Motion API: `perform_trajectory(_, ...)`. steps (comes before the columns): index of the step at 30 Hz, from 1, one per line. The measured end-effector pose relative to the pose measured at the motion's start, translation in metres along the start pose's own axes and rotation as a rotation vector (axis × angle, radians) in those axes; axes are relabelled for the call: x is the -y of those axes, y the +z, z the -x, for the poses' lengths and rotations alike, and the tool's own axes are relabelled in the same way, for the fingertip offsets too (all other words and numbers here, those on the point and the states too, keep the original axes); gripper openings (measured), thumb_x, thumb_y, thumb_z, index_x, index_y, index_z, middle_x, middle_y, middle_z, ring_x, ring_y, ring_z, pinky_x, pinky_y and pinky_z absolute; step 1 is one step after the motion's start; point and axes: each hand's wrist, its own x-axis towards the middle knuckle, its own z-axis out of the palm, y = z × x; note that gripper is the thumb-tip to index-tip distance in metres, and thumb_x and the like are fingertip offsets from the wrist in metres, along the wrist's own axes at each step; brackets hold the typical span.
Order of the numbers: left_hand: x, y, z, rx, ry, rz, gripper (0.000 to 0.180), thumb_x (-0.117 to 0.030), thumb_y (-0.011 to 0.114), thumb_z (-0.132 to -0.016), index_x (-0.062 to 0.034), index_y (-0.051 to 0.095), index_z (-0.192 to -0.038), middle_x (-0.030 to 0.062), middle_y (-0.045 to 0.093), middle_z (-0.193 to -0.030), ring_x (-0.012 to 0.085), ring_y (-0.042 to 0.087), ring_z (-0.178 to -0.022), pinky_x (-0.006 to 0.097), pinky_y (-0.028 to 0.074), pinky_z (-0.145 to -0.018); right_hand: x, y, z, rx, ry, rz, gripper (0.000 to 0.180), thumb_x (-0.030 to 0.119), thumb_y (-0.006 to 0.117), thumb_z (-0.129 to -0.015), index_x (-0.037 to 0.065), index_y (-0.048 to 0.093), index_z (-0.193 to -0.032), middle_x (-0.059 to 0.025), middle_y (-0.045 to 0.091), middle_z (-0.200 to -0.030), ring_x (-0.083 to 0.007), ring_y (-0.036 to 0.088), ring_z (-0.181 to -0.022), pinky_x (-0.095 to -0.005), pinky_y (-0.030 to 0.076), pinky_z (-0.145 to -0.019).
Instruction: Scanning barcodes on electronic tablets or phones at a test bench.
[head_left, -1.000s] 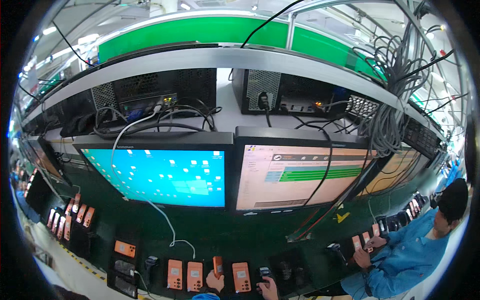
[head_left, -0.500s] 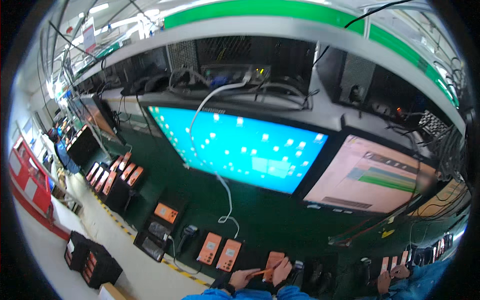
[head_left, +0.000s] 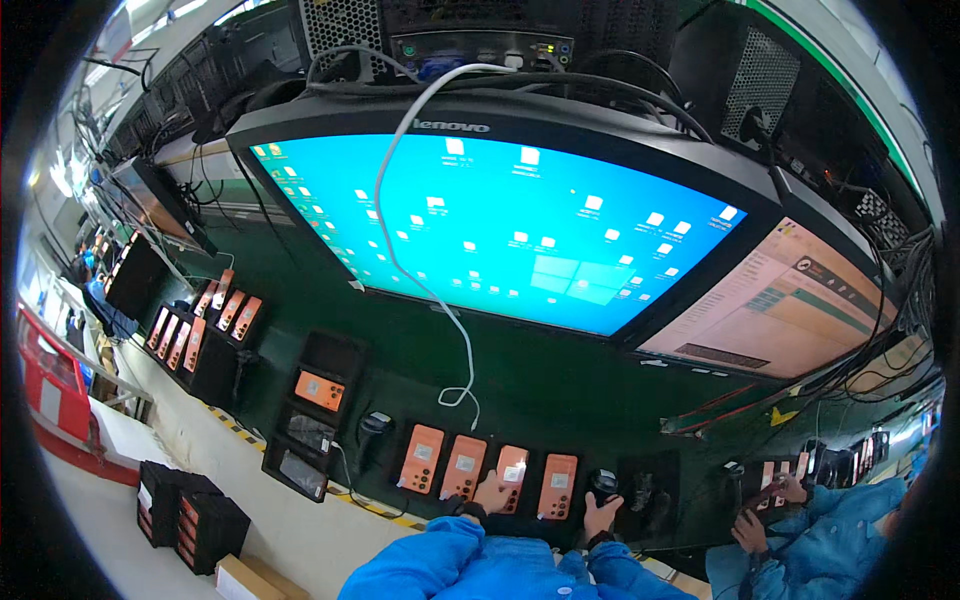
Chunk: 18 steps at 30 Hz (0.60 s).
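Four orange devices stand in a row in black holders near the front edge of the green tabletop [head_left: 560, 400]. The left hand [head_left: 490, 493] rests on the third orange device [head_left: 511, 468]; its fingers lie flat on the lower end, and I cannot tell if they grip it. The right hand [head_left: 601, 513] sits just right of the fourth orange device [head_left: 558, 486], with fingers curled up at a small black scanner [head_left: 603, 484]. It looks like it touches the scanner, but I cannot tell if it holds it.

The first orange device [head_left: 422, 458] and the second orange device [head_left: 465, 467] stand to the left, with no hand on them. All four look seated in their holders, so the placing seems done. What is left, maybe checking each one, I cannot tell from here.

A white cable [head_left: 455, 330] hangs down over the big blue screen [head_left: 500, 225] behind the row. A second screen [head_left: 780, 305] stands to its right. More orange devices [head_left: 200, 325] sit at the far left edge. At the right edge, another person in a blue sleeve [head_left: 850, 520] works at another set.
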Motion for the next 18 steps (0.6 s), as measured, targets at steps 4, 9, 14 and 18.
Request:
perform_trajectory(4, -0.006, -0.005, 0.013, -0.148, 0.356, -0.358, 0.058, -0.023, 0.062, -0.079, 0.0018, 0.043, -0.128, 0.028, 0.05, -0.12, 0.0436, 0.049, -0.11, 0.05, 0.044, -0.09, -0.02, -0.004, -0.016, -0.046, -0.215, 0.054, 0.049, 0.015, 0.076, -0.071, 0.007, 0.038, -0.101, -0.0097, 0.05, -0.092, -0.0226, 0.05, -0.076, -0.0357, 0.043, -0.071)
perform_trajectory(9, 0.024, -0.033, 0.025, -0.528, 0.323, -0.253, 0.045, -0.017, 0.06, -0.076, -0.0006, 0.05, -0.117, 0.0247, 0.052, -0.118, 0.0395, 0.052, -0.105, 0.048, 0.046, -0.085, 0.016, 0.001, 0.008, 0.189, 0.147, -0.28, 0.075, 0.015, 0.076, -0.073, -0.004, 0.036, -0.134, -0.0148, 0.054, -0.118, -0.023, 0.053, -0.102, -0.034, 0.042, -0.09)
perform_trajectory(14, 0.036, -0.066, 0.027, -0.499, 0.107, -0.211, 0.06, -0.012, 0.062, -0.072, -0.0016, 0.041, -0.128, 0.0249, 0.05, -0.119, 0.0408, 0.051, -0.108, 0.048, 0.045, -0.089, 0.07, 0.043, 0.072, 0.545, 0.0, -0.558, 0.036, 0.002, 0.065, -0.079, 0.005, 0.051, -0.112, -0.0048, 0.06, -0.088, -0.0142, 0.058, -0.07, -0.0283, 0.047, -0.06)
perform_trajectory(18, 0.032, -0.077, 0.025, -0.445, 0.125, -0.209, 0.059, -0.01, 0.06, -0.074, -0.0013, 0.041, -0.128, 0.0248, 0.05, -0.119, 0.0417, 0.051, -0.109, 0.047, 0.044, -0.091, 0.084, 0.093, 0.112, 0.718, 0.186, -0.66, 0.028, 0.002, 0.065, -0.079, 0.003, 0.056, -0.105, -0.0066, 0.063, -0.089, -0.0155, 0.06, -0.066, -0.0289, 0.049, -0.059)
